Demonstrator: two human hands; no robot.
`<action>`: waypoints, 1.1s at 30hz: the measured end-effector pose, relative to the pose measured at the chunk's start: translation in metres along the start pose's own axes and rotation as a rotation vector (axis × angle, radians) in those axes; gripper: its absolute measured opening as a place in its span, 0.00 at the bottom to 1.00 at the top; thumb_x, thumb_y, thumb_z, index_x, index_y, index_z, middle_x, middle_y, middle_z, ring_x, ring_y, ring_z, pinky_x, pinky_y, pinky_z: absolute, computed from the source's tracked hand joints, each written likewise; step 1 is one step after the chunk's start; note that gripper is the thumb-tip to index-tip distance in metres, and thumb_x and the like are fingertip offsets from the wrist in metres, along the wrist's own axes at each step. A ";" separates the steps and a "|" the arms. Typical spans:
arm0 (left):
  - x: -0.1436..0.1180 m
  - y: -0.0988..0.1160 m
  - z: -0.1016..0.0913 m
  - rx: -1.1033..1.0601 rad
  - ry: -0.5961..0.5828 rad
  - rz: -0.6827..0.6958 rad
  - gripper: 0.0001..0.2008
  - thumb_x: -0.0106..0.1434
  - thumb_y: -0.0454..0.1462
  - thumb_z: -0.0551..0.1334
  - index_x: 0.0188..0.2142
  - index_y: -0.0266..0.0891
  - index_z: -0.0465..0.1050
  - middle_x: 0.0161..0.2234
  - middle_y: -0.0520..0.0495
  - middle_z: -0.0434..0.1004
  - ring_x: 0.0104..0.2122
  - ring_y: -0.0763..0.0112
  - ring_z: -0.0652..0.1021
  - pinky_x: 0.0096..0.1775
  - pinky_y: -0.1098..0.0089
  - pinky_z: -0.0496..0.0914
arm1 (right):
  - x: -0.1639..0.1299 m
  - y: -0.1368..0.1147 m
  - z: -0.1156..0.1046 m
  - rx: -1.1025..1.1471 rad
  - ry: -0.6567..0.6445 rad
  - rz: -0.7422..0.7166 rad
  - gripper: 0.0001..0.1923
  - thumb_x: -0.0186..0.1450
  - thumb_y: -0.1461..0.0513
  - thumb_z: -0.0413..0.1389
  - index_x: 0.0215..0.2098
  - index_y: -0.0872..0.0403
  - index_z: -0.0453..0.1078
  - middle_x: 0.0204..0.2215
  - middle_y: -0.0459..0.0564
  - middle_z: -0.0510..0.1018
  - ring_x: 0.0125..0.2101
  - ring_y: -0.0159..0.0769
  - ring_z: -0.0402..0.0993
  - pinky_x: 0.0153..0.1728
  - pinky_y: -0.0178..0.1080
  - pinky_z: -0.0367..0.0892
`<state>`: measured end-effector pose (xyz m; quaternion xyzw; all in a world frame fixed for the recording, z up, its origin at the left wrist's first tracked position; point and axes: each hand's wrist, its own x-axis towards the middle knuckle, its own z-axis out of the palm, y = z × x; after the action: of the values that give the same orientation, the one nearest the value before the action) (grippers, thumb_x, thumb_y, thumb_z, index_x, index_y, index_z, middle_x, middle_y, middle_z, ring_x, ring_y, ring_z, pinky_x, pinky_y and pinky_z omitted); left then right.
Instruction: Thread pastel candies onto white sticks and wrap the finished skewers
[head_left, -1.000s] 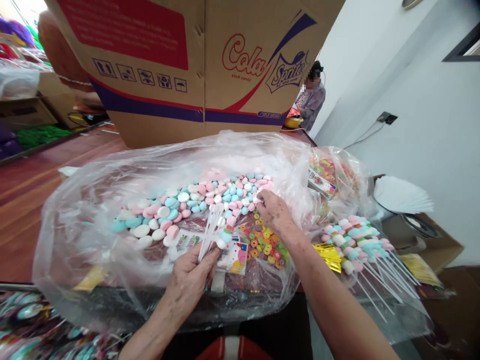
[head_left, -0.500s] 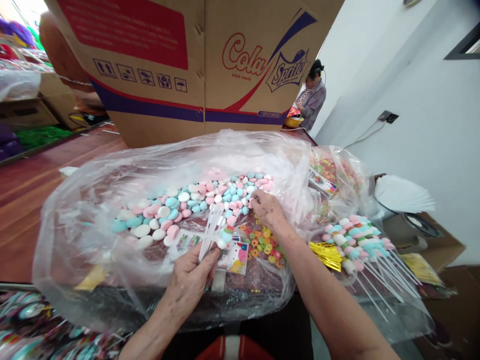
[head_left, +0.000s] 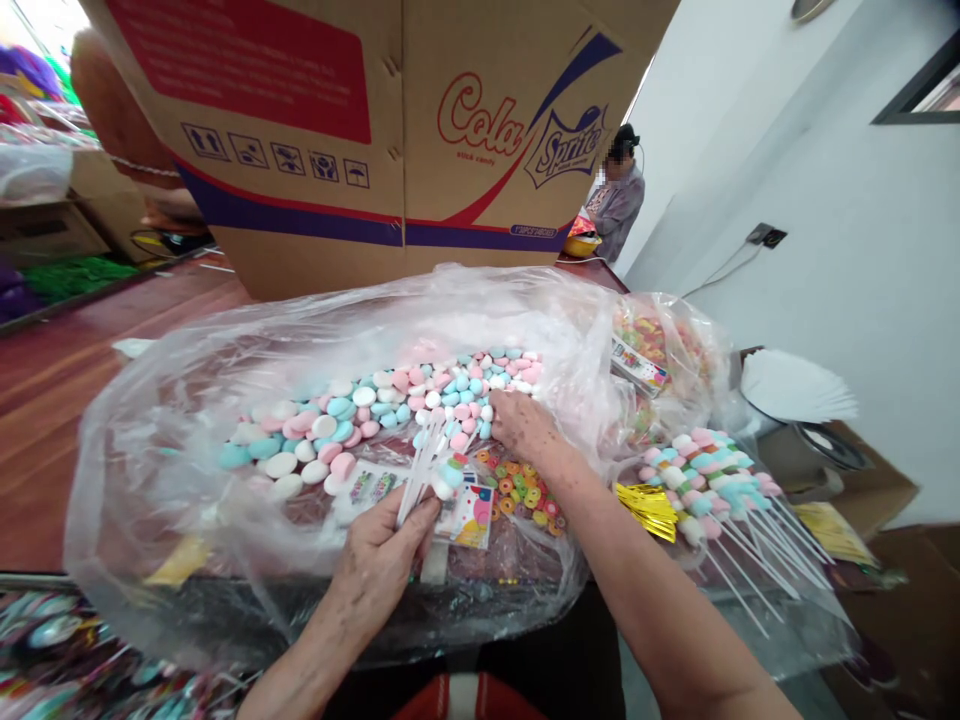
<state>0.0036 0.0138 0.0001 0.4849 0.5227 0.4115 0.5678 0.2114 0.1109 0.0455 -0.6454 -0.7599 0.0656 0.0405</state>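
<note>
White sticks (head_left: 421,468) (several) and one candy skewer (head_left: 450,476) fill left hand (head_left: 384,555)

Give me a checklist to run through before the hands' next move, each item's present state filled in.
1. White sticks held in the left hand: ok.
2. Right hand at the pastel candies: ok, at the pile's near right side.
3. Candy pinched in the right fingertips: cannot tell, too small and partly hidden.
4. Candy rings close to the right hand: ok.
5. Printed cards fully visible: not ok, partly hidden behind the left hand and sticks.
</note>
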 end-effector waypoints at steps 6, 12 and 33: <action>-0.001 0.002 0.000 0.024 -0.003 0.010 0.16 0.61 0.50 0.63 0.30 0.39 0.72 0.16 0.58 0.60 0.17 0.77 0.57 0.19 0.75 0.49 | -0.001 0.014 -0.005 0.147 -0.057 -0.006 0.11 0.66 0.63 0.52 0.42 0.52 0.74 0.35 0.50 0.81 0.36 0.38 0.74 0.35 0.34 0.61; 0.000 0.002 -0.001 0.007 -0.004 -0.015 0.16 0.60 0.50 0.64 0.32 0.39 0.74 0.16 0.59 0.60 0.17 0.76 0.58 0.19 0.75 0.52 | -0.002 0.015 -0.002 0.198 -0.003 -0.049 0.11 0.68 0.63 0.51 0.42 0.52 0.75 0.40 0.51 0.80 0.40 0.38 0.73 0.40 0.35 0.62; -0.002 0.008 0.001 0.159 0.025 0.049 0.16 0.62 0.50 0.60 0.30 0.40 0.73 0.17 0.58 0.60 0.19 0.72 0.60 0.22 0.73 0.55 | -0.016 0.014 0.002 0.975 0.148 0.077 0.07 0.58 0.60 0.58 0.35 0.52 0.72 0.27 0.44 0.77 0.29 0.35 0.74 0.31 0.36 0.66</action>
<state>0.0042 0.0129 0.0084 0.5359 0.5486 0.3884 0.5109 0.2274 0.0972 0.0414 -0.5820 -0.6115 0.3687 0.3892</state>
